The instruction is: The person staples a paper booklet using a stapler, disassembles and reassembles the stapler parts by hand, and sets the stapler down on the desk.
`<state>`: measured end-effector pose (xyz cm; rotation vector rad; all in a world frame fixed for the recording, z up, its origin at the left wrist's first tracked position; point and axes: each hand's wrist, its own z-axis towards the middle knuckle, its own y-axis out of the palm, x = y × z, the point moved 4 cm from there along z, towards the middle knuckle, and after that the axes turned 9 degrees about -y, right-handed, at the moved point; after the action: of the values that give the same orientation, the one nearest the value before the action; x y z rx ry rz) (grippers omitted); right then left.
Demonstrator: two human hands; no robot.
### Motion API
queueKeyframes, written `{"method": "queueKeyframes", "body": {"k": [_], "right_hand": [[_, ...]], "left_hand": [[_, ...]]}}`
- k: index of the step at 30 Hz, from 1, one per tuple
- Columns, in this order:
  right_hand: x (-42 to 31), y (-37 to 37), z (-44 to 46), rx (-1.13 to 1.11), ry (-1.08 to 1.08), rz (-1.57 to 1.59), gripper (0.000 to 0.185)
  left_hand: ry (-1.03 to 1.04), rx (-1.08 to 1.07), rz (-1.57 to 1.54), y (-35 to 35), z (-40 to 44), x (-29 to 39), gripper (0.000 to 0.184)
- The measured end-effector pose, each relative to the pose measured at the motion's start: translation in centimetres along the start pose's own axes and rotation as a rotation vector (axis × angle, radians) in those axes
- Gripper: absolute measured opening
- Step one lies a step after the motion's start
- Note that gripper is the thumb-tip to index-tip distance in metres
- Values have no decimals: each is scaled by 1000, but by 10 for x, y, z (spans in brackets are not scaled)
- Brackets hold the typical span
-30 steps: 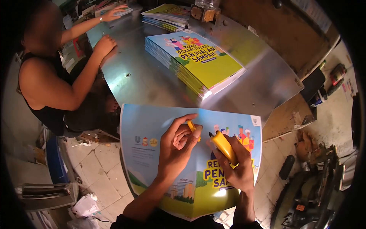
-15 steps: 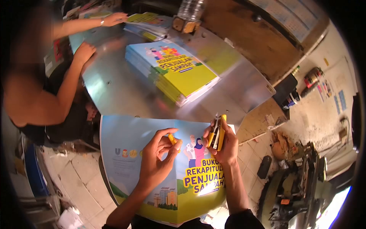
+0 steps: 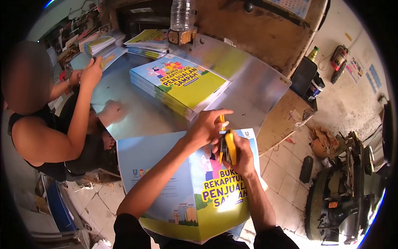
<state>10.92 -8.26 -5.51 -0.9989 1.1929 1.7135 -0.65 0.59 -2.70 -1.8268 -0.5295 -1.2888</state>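
My right hand (image 3: 240,155) is wrapped round a yellow stapler (image 3: 230,147), held upright above the spread cover. Against the top of the stapler, my left hand (image 3: 206,128) pinches a small yellow piece (image 3: 222,121); whether it is joined to the stapler is hard to tell. Beneath both hands, an open printed cover sheet (image 3: 166,166) lies across my lap, blue and green with yellow lettering. Beyond it, a stack of matching booklets (image 3: 182,85) rests on the metal table (image 3: 124,120).
A co-worker (image 3: 45,133) sits at the left, both hands raised by the table. More booklets (image 3: 147,41) and a clear plastic bottle (image 3: 180,15) stand at the back. Dark machinery (image 3: 340,203) is on the right, and a fire extinguisher (image 3: 339,58) hangs on the wall.
My left hand has moved up and right to the stapler, bringing the yellow piece along. The view has shifted. The co-worker's outstretched arm has drawn back from the booklets.
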Motion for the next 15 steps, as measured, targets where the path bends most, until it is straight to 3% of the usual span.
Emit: {"method": "queueKeyframes", "body": {"k": [1, 2, 4, 10, 12, 13, 15], "right_hand": [[-6, 4, -4, 41, 1, -88, 57], [-6, 7, -6, 67, -23, -123, 50], [-4, 6, -7, 54, -32, -283, 45], [-14, 21, -7, 37, -26, -495, 36], [-16, 24, -8, 30, -53, -566, 36], [-13, 20, -7, 10, 9, -588, 36], [-10, 21, -5, 18, 16, -531, 36]], "left_hand": [[-2, -4, 3, 1, 14, -7, 49], [268, 38, 127, 4, 27, -15, 50], [507, 62, 260, 4, 13, -17, 52], [51, 237, 415, -38, -92, -9, 49], [229, 387, 688, -23, -127, -28, 51], [143, 323, 764, -17, -136, -29, 68], [123, 365, 781, -13, -146, -27, 74]]}}
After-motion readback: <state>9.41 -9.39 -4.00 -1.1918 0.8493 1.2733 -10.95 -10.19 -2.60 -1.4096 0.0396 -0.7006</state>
